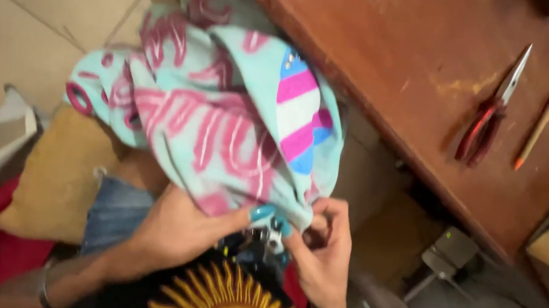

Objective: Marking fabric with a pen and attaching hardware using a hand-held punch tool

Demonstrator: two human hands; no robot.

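Head view looks down on the left hand [184, 224], palm turned inward with its thumb stretched toward the right, pinching the lower edge of a turquoise and pink cloth [221, 119]; the right hand [323, 248] faces it, fingers curled in and gripping the same edge beside a small metal piece [270, 236]. The cloth bunches up from the hands toward the upper left, its long axis tilted that way, against the edge of a brown wooden table [409, 58] where red-handled pliers [491, 112] and an orange pencil [541, 126] lie.
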